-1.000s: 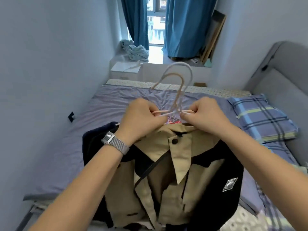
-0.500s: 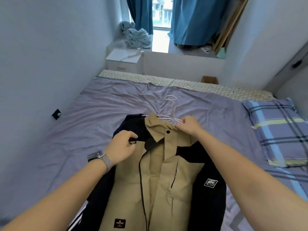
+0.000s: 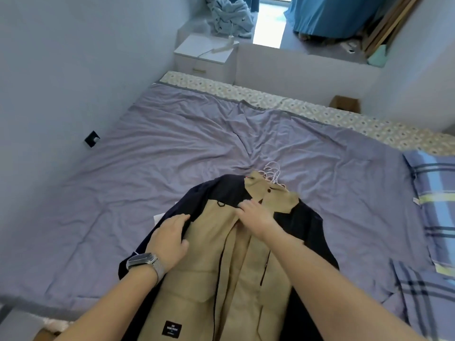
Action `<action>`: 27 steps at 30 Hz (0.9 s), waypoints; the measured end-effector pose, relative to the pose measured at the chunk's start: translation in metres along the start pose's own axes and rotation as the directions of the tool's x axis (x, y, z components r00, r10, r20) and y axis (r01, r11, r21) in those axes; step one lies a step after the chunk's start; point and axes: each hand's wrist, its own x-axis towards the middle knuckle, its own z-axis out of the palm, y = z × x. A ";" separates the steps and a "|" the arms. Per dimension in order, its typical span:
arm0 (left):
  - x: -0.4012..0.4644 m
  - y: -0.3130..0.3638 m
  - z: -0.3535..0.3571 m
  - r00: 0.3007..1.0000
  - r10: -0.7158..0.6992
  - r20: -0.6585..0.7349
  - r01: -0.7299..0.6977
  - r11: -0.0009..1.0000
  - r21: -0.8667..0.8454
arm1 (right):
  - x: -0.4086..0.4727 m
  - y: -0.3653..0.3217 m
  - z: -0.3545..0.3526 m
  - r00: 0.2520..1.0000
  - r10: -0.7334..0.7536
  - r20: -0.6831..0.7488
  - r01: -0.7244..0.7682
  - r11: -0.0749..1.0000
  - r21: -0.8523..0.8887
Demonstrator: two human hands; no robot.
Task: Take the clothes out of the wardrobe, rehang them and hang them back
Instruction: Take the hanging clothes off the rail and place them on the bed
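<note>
A jacket (image 3: 221, 254) lies face up on the near part of the bed (image 3: 172, 143), collar toward the far side. Its front panels and collar are tan, its shoulders and sleeves dark navy, with a dark button at the collar and dark piping down the front opening. A small black label with white lettering sits low on the left front panel; the writing is too small to read. White and pale pink wire hangers (image 3: 272, 174) poke out beyond the collar, resting on the lilac sheet. The left hand (image 3: 170, 238), with a mesh-strap watch (image 3: 144, 260) on its wrist, rests on the left shoulder, fingers relaxed and together. The right hand (image 3: 254, 214) lies on the chest below the collar; its fingers are bent at the front edge, but whether they pinch it I cannot tell. A blue plaid pillow (image 3: 433, 193) lies at the right edge.
</note>
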 end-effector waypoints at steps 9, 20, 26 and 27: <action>-0.089 -0.040 -0.024 0.978 -0.210 -0.012 0.210 0.978 0.019 | -0.074 -0.135 0.026 0.965 0.252 0.066 -0.229 0.696 0.680; -0.373 -0.119 -0.054 0.838 -0.500 -0.220 0.496 0.865 -0.074 | -0.140 -0.313 -0.069 0.968 -0.196 -0.154 0.220 0.963 0.156; -0.649 -0.155 -0.023 0.509 -0.787 -0.349 0.730 0.609 -0.310 | -0.251 -0.531 -0.048 0.753 -0.649 -0.106 0.651 0.759 -0.025; -0.694 -0.154 -0.012 0.448 -0.822 -0.352 0.750 0.560 -0.352 | -0.275 -0.566 -0.041 0.696 -0.711 -0.094 0.712 0.701 -0.036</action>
